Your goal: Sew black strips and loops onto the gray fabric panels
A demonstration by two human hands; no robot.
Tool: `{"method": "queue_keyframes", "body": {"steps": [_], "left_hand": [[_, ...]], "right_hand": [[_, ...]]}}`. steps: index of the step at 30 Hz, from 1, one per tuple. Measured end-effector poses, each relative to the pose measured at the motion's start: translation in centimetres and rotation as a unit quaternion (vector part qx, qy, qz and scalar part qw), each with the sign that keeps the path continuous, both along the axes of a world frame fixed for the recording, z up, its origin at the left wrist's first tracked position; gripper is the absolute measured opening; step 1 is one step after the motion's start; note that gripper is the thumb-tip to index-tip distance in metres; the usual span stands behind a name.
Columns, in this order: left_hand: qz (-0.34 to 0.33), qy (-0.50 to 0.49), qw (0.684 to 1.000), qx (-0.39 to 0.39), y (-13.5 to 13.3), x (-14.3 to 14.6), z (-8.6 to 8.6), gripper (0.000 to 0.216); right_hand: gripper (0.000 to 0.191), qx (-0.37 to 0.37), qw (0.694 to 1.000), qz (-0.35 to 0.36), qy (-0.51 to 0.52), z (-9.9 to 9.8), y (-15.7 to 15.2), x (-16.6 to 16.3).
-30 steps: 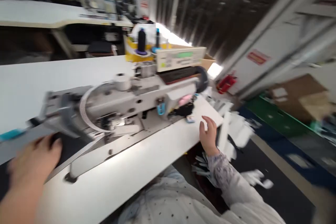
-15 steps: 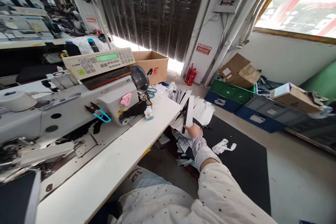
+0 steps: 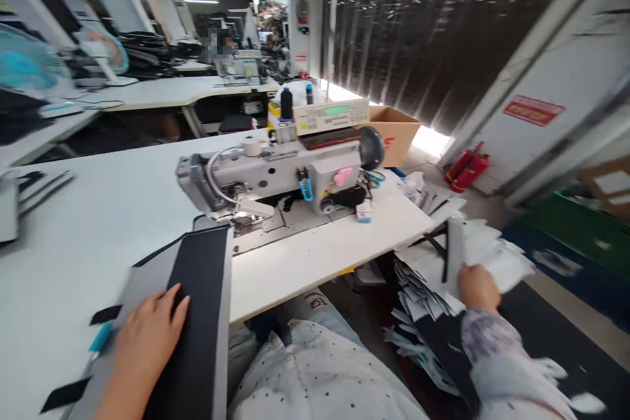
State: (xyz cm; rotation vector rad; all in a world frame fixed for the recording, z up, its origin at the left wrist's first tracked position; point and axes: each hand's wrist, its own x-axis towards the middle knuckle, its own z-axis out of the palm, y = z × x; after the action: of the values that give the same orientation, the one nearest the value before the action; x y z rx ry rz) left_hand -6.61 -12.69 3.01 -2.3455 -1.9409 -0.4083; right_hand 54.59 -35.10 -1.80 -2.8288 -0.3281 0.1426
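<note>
My left hand (image 3: 147, 341) lies with fingers apart on a black and grey fabric panel (image 3: 197, 315) on the white table. Black tabs (image 3: 66, 394) stick out from the panel's left side. Beside that hand is a teal-tipped object (image 3: 101, 338), too blurred to name. Off the table's right end, my right hand (image 3: 480, 289) is closed on the lower end of a pale strip with a black edge (image 3: 453, 252). White and grey cut pieces (image 3: 423, 282) are heaped under and around it. The sewing machine (image 3: 280, 174) stands between my hands.
Blue-handled snips (image 3: 305, 185) sit on the machine, and a small box (image 3: 363, 211) lies beside it. A cardboard box (image 3: 394, 134) is behind. Fire extinguishers (image 3: 467, 167) stand by the wall, crates (image 3: 546, 249) at right. Grey pieces (image 3: 34, 200) lie at far left.
The view has swung left, bringing my left hand and most of the panel into sight. My right hand stays at the heap, still gripping the strip.
</note>
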Motion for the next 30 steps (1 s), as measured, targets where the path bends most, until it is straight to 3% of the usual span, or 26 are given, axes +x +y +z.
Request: {"method": "queue_keyframes", "body": {"steps": [2,3,5,7,9,11,12,14,16,18,20,21,23,25,28,30], "left_hand": [[-0.021,-0.047,0.999,-0.017,-0.9,1.5,0.4,0.051],[-0.05,-0.1,0.993,-0.038,-1.6,2.9,1.0,0.049],[-0.122,-0.235,0.958,-0.105,-3.2,6.3,2.6,0.045],[-0.172,-0.386,0.886,-0.192,-5.0,9.7,4.4,0.048],[-0.178,-0.51,0.809,-0.233,-6.4,11.7,5.9,0.055],[-0.082,-0.596,0.775,-0.195,-7.1,11.8,6.7,0.06],[-0.011,-0.62,0.768,-0.158,-7.2,11.0,6.8,0.062],[0.114,-0.63,0.761,-0.111,-7.3,8.2,6.3,0.065],[0.17,-0.597,0.768,-0.158,-7.4,4.6,5.1,0.067],[0.174,-0.522,0.79,-0.271,-7.6,1.2,3.7,0.066],[0.135,-0.398,0.833,-0.359,-7.3,-1.0,2.6,0.063],[0.114,-0.319,0.866,-0.367,-6.6,-1.5,2.4,0.06],[0.082,-0.159,0.938,-0.297,-3.9,-1.2,2.4,0.05],[0.047,-0.06,0.984,-0.164,0.5,0.6,2.4,0.043],[-0.046,-0.052,0.995,-0.078,8.1,4.7,1.7,0.038],[-0.046,-0.055,0.995,-0.066,12.0,7.1,0.7,0.033]], "right_hand": [[0.046,0.058,0.994,0.032,-0.084,2.7,1.6,-1.7],[0.045,0.123,0.978,0.071,-0.153,4.1,2.8,-3.4],[0.037,0.267,0.906,0.191,-0.267,6.9,5.4,-8.9],[0.032,0.379,0.797,0.355,-0.309,9.2,8.0,-16.2],[0.029,0.412,0.659,0.593,-0.212,10.8,10.4,-24.2],[0.021,0.478,0.518,0.694,-0.145,11.4,12.9,-31.1],[0.018,0.503,0.482,0.708,-0.115,11.3,14.2,-33.8],[0.016,0.486,0.471,0.733,-0.07,10.2,16.8,-37.7],[0.014,0.426,0.504,0.749,-0.064,8.3,19.0,-39.7],[0.025,0.343,0.516,0.78,-0.088,5.9,20.5,-40.6],[0.027,0.262,0.497,0.821,-0.1,3.6,21.1,-40.9],[0.024,0.232,0.487,0.836,-0.097,2.7,21.2,-41.0],[0.021,0.201,0.481,0.849,-0.082,1.4,20.9,-41.2],[0.026,0.193,0.48,0.852,-0.075,1.0,20.6,-41.3],[0.031,0.193,0.476,0.855,-0.073,1.2,20.3,-41.3],[0.03,0.196,0.481,0.852,-0.07,1.4,20.0,-41.4]]}}
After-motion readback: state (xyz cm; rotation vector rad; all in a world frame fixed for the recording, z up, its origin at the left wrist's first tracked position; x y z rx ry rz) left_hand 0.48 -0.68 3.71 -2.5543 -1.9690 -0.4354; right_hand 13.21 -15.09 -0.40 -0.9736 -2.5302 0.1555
